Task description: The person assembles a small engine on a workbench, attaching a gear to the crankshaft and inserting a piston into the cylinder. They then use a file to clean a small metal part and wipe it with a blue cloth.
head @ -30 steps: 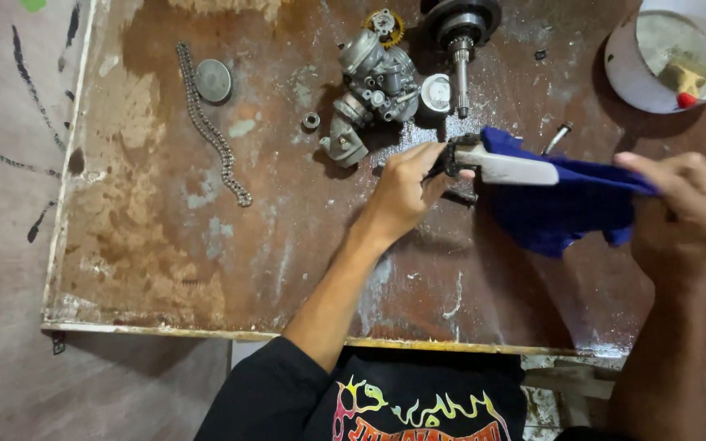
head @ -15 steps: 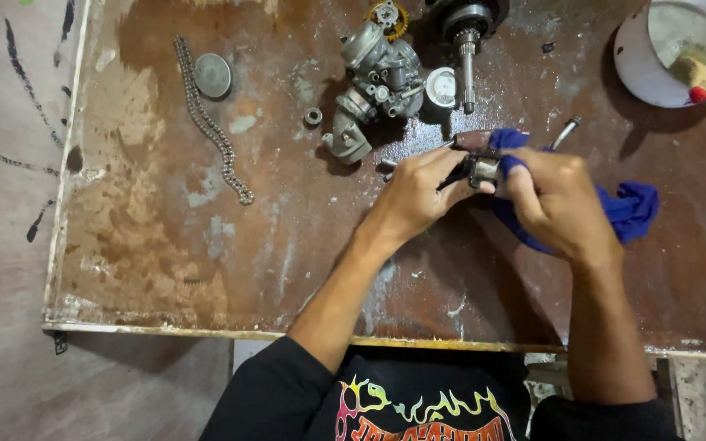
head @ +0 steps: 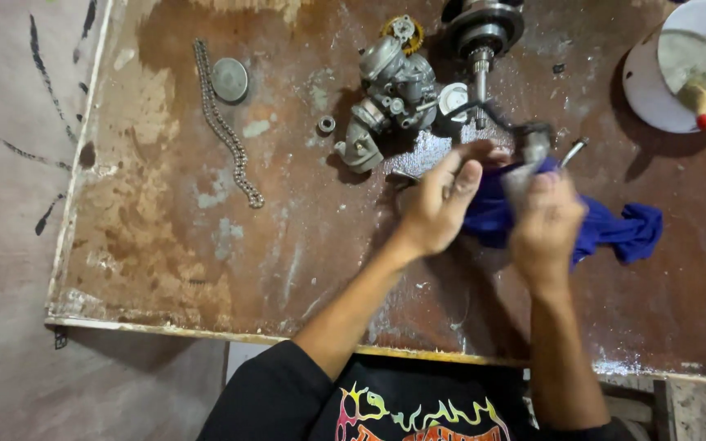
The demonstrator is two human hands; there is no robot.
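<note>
One head-worn camera looks steeply down (almost straight) on the worn brown tabletop [head: 206,245], fairly near.

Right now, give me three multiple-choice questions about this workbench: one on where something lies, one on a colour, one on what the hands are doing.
1. Where does the long metal roller chain lie on the worn brown wooden tabletop?
A. left part
B. right edge
C. inside the white bowl

2. What colour is the crumpled cloth?
A. red
B. blue
C. yellow

3. What is the right hand doing?
A. resting flat on the bare table
B. lifting the chain
C. gripping a small grey metal part with the cloth

Answers:
1 A, the chain runs beside the round grey metal disc.
2 B, it shows deep blue.
3 C, its fingers close on part and cloth, with the left hand alongside.
</note>
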